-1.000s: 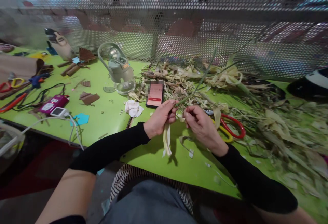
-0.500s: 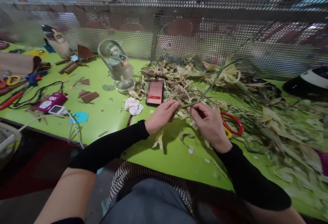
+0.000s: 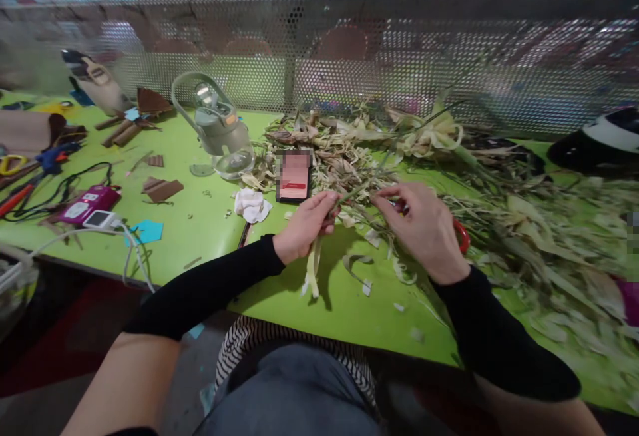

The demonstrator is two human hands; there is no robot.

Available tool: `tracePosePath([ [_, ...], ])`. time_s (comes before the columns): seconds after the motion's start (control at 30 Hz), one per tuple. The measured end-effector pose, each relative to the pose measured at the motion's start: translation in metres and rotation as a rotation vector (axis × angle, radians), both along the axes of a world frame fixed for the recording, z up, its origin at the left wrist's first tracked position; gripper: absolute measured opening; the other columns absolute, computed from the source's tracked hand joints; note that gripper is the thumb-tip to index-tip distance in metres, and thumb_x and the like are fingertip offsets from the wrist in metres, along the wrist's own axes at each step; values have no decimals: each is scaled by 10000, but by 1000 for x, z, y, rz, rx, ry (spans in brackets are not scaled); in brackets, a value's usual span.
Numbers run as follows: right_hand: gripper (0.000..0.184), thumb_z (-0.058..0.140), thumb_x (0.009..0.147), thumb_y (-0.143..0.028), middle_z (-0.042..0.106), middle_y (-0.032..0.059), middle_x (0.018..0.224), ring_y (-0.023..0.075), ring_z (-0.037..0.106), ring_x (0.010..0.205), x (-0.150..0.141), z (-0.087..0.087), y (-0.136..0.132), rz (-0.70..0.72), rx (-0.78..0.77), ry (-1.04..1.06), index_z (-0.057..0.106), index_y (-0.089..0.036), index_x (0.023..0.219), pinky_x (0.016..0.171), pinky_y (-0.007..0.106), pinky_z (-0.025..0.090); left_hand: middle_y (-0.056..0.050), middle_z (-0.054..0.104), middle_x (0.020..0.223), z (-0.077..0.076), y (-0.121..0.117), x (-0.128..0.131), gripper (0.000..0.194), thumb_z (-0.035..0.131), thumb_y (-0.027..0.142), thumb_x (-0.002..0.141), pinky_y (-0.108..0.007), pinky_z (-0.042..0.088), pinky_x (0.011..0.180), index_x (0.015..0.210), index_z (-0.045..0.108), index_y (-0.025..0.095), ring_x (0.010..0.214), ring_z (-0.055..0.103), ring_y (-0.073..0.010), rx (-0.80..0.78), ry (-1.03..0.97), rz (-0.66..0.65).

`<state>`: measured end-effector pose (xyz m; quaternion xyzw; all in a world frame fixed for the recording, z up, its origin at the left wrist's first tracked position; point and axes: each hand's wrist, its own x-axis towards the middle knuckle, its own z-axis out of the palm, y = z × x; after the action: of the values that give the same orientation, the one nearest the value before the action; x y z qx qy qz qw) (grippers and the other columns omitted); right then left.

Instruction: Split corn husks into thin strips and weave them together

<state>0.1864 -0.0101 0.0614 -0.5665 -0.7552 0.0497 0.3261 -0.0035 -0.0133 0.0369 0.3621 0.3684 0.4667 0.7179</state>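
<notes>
My left hand is closed in a pinch around a long green leaf strip, whose thin end runs up and to the right over the pile. Below that hand hangs a pale husk strip. To the right, my right hand is a little apart from it, thumb and forefinger pinched together; whatever lies between them is too small to make out. Red-handled scissors lie partly hidden behind my right hand. A heap of dry husk strips spreads behind both hands.
A phone, crumpled tissue and clear water bottle stand left of the heap. Further left are a purple power box with cables and a glue gun. A perforated metal screen closes the table's back.
My right hand has moved right, away from my left hand, and off the green strip. My left hand keeps its pinch. The whole view has shifted slightly.
</notes>
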Motion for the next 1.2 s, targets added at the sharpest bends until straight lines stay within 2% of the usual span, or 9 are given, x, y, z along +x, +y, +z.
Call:
tracePosePath([
  [0.13,499,475,959,-642,604,39,713,151,503,604,-31,-5,-18,211,-194,97,604,-196,776,555,291,362,45,457,688,-6,4,-2,241,498,359,1016,-180,365,528,919,601,165,555,400,-58,245,174,65],
  [0.3,531,584,860,-715,510,-16,624,120,420,557,-48,-16,-22,212,-368,427,562,-204,718,524,281,329,-54,641,926,-12,4,-4,264,493,370,1017,-299,484,851,945,649,170,893,575,-155,790,542,206],
  [0.4,458,681,821,-650,484,-37,611,104,405,537,-46,-22,-19,193,-452,709,611,-200,772,498,260,319,-82,649,970,-12,4,-4,332,455,408,1026,-338,490,914,962,675,168,975,582,-185,876,623,258],
  [0.5,394,738,799,-578,507,-37,638,95,409,544,-45,-24,-19,199,-478,826,651,-194,825,488,245,317,-63,634,962,-10,2,-3,272,504,372,1009,-304,487,872,963,681,170,935,581,-163,770,537,238],
  [0.63,314,702,854,-511,520,-37,648,97,422,556,-42,-16,-20,232,-403,730,651,-203,826,510,248,346,20,569,774,-5,3,0,216,521,331,1001,-214,415,663,970,666,175,671,492,-84,357,222,104],
  [0.83,345,699,849,-541,507,-36,624,106,409,544,-36,-12,-19,224,-311,644,616,-214,774,490,257,332,30,643,802,5,8,-2,128,637,209,922,-186,381,680,815,667,145,697,523,-55,-18,-106,53],
  [0.97,318,702,854,-509,515,-34,615,107,419,542,-35,-16,-17,222,-329,638,626,-210,777,493,256,342,26,682,863,8,10,-7,82,668,177,895,-178,348,604,827,704,149,627,482,-26,-25,-202,25],
  [1.03,307,707,846,-499,496,-42,592,106,406,524,-34,-9,-13,230,-341,666,618,-214,775,485,256,338,22,673,823,18,13,-10,108,652,168,908,-172,350,575,828,720,144,594,469,-18,-1,-208,-17],
  [1.2,240,689,853,-457,564,-20,661,114,448,546,-30,44,-5,274,-213,582,656,-221,820,508,271,369,9,670,819,70,28,-18,113,632,125,918,-162,439,620,872,735,131,630,538,-17,188,-182,-196],
])
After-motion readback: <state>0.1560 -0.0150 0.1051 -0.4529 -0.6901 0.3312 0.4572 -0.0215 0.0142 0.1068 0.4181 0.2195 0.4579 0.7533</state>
